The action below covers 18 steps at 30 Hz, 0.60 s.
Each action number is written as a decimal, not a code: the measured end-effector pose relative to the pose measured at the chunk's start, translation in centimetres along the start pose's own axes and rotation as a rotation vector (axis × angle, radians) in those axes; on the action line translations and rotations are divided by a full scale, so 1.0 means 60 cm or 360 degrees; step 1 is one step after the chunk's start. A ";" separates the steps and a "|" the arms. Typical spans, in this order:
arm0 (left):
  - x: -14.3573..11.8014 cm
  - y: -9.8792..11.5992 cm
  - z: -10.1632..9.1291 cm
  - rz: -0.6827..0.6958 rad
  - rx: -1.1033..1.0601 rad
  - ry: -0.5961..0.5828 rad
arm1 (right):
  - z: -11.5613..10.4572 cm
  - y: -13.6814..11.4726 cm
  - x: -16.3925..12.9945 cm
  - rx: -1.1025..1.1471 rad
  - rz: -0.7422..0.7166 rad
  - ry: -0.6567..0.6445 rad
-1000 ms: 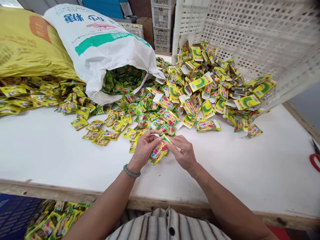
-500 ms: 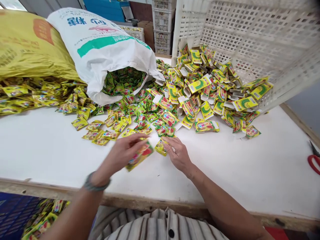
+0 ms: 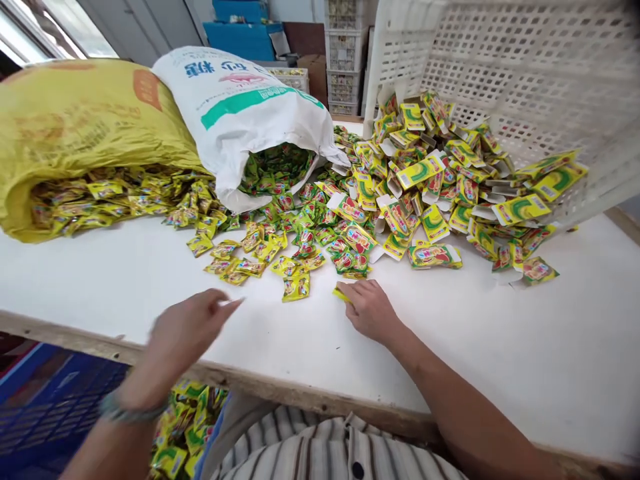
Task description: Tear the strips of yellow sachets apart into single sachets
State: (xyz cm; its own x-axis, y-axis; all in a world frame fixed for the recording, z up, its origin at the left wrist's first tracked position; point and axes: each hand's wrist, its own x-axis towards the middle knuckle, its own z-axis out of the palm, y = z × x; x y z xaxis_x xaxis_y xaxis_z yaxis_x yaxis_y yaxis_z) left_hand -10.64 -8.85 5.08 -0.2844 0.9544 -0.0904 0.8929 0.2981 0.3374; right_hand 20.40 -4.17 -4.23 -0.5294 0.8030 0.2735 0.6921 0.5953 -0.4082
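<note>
White table (image 3: 500, 347) with a raw wood edge, and the white sack (image 3: 250, 113) lying on its side is the anchor here: its mouth spills green-yellow sachets toward the person, and you can't see how far in they go. Left of the sack, a yellow sack (image 3: 85, 127) is cut off by the frame. Right of it, a tipped white crate (image 3: 525, 73) pours out flat cartons (image 3: 450, 173). The left hand (image 3: 187, 327) is motion-blurred below the sack, fingers loosely out, holding nothing that I can make out. The right hand (image 3: 370, 310) lies palm-down, fingertips pinning a small yellow sachet (image 3: 341, 293), mostly covered.
</note>
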 end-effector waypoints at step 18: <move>0.112 0.237 0.195 0.0603 -0.1002 -0.0227 | -0.049 0.051 0.002 0.1290 0.1061 0.0485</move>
State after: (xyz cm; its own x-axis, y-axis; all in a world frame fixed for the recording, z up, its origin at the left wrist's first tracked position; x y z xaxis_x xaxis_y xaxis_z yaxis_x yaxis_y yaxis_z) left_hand 4.23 1.97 -1.72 0.0892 0.9955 0.0324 0.5397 -0.0757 0.8385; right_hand 23.87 -2.16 -2.86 0.0532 0.9970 -0.0568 0.2071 -0.0666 -0.9761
